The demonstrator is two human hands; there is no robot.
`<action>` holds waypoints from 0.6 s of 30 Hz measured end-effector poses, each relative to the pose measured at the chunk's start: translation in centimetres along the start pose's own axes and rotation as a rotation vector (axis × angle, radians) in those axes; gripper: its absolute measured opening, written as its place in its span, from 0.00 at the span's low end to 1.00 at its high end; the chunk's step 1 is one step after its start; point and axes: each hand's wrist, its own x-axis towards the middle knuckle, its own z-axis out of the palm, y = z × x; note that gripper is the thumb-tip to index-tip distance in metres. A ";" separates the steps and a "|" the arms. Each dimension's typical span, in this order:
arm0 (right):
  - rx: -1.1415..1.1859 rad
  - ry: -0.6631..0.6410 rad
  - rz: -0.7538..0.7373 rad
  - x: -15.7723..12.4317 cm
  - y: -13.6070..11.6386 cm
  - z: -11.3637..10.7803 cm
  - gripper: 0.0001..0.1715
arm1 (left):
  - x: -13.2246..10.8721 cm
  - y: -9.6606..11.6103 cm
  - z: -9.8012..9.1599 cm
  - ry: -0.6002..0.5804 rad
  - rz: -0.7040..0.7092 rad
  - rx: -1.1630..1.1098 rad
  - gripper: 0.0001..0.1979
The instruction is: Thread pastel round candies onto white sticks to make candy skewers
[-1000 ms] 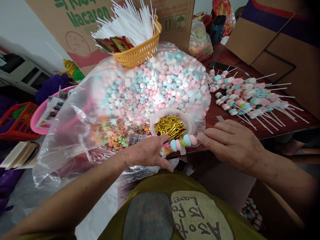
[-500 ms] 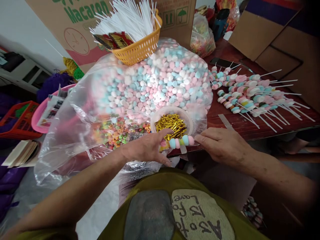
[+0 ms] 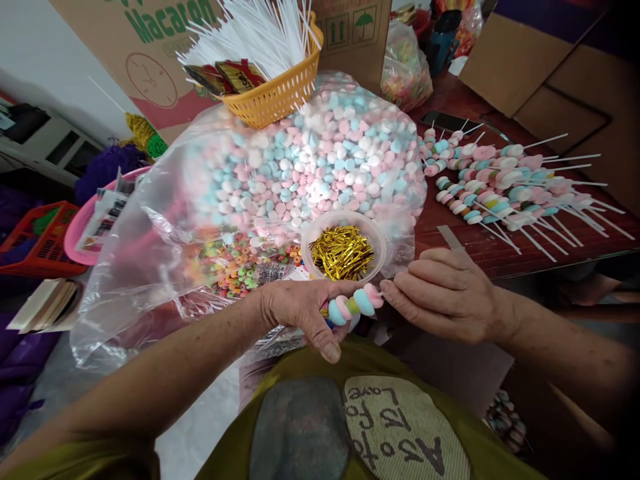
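Observation:
A marshmallow skewer (image 3: 354, 305), with pink and blue pieces and a green bit between them, is held tilted in front of my body. My left hand (image 3: 304, 308) is around its left end, the thumb pointing down and the other fingers partly hidden behind it. A small yellow and purple piece shows beside the palm. At the other end, my right hand (image 3: 445, 298) pinches the tip with thumb and forefinger, its remaining fingers curled. Just beyond the hands stands a clear round tub (image 3: 381, 248) of gold twist ties (image 3: 343, 252).
A big clear bag of marshmallows (image 3: 300, 167) covers the table's middle, with colourful rings (image 3: 235, 270) at its front. Above it sits a yellow basket (image 3: 275, 100) of white sticks (image 3: 260, 40). Finished-looking skewers (image 3: 510, 183) lie at right. Cardboard boxes (image 3: 350, 53) stand behind.
The skewer has come lower and now tilts up to the right. My left thumb has swung downward, and my right hand has dropped slightly and turned. The tub is less covered.

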 end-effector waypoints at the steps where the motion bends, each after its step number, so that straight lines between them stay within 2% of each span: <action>1: 0.020 0.004 -0.002 -0.1 -0.3 0.4 0.10 | 0.0 0.0 -0.2 0.028 0.002 0.049 0.44; 3: 0.065 -0.006 0.047 -0.3 -1.1 1.3 0.08 | 0.2 0.0 -0.4 0.139 0.013 0.267 0.51; 5: 0.110 -0.032 0.130 -0.4 -1.8 2.1 0.07 | 0.7 0.4 -0.2 0.332 -0.009 0.588 0.55; 8: 0.225 -0.052 0.373 -0.9 -2.4 3.1 0.07 | 0.8 1.4 0.5 0.570 -0.105 0.918 0.55; 9: 0.293 -0.040 0.467 -1.0 -2.5 3.4 0.07 | 0.5 1.8 0.7 0.601 -0.118 0.964 0.55; 12: 0.508 0.027 0.695 -1.3 -2.7 3.9 0.07 | -1.6 3.0 0.8 0.590 -0.134 1.080 0.57; 14: 0.590 0.055 0.777 -1.1 -2.8 4.0 0.08 | -3.2 3.6 0.5 0.606 -0.236 1.174 0.55; 16: 0.618 0.075 0.793 -0.7 -2.7 4.1 0.08 | -4.4 3.8 0.2 0.651 -0.345 1.211 0.44; 18: 0.573 0.086 0.738 -0.5 -2.3 4.1 0.08 | -4.9 3.8 -0.1 0.664 -0.374 1.138 0.29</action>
